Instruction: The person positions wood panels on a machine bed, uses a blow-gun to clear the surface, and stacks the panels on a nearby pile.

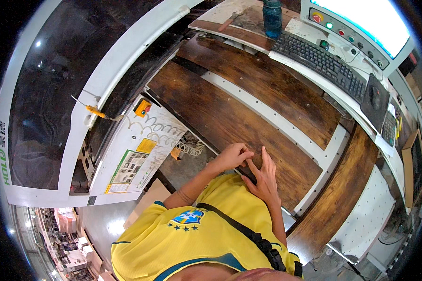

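Note:
In front of my body, both hands meet over the near edge of a dark brown wood-grain board [197, 103]. My left hand [234, 157] has its fingers curled, the tips pinched at a finger of my right hand; anything small between them is hidden. Stretched out beside it, my right hand [266, 179] points its fingers away from me, with no object showing in it. A second wood-grain board [262, 77] lies farther off, beyond a white perforated metal strip [272, 114]. Another long board [344, 187] runs along the right side.
A keyboard [319, 65], mouse [376, 96], calculator [388, 129] and blue bottle [272, 19] stand on the far ledge below a bright monitor [370, 21]. At left are a large white machine cover [86, 93], a coiled cable [166, 133] and a yellow control box [143, 108].

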Tool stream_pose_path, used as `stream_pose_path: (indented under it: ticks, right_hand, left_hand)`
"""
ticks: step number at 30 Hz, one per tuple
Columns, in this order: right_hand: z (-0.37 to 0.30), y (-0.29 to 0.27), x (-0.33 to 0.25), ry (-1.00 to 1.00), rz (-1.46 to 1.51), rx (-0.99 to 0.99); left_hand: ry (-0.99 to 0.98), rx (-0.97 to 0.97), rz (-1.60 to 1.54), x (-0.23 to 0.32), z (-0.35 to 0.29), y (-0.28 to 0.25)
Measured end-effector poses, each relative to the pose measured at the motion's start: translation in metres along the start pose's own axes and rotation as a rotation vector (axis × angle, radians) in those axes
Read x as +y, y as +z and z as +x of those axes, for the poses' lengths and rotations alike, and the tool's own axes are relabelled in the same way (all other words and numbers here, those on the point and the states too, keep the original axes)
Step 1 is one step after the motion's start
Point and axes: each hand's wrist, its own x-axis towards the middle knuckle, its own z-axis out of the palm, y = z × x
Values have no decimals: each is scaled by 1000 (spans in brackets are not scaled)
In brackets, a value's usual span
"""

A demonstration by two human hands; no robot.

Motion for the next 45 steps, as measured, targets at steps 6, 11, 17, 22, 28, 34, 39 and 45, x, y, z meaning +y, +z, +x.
stream_pose_path:
  ticks: [6,11,17,22,28,34,39,45]
  right_hand:
    - [-2,2,5,37,52,-3]
    - [-2,3,6,46,157,47]
    - [-4,-4,13,17,255,90]
    - [1,-40,32,184,539,282]
    - [24,-124,125,487,134,658]
    - [39,-161,299,589,-251,930]
    - [73,-156,334,787,-301,470]
    - [70,-171,342,766,352,610]
  left_hand:
    - [137,75,84,13,-4,7]
    - [234,24,4,15,-7,-1]
    - [365,51,169,19,-4,-3]
    - [353,210,170,11,-16,-5]
    - [228,133,183,-5,-20,-5]
    - [330,-11,423,10,-23,4]
    - [279,43,410,0,-39,0]
    - [356,4,460,0,-33,0]
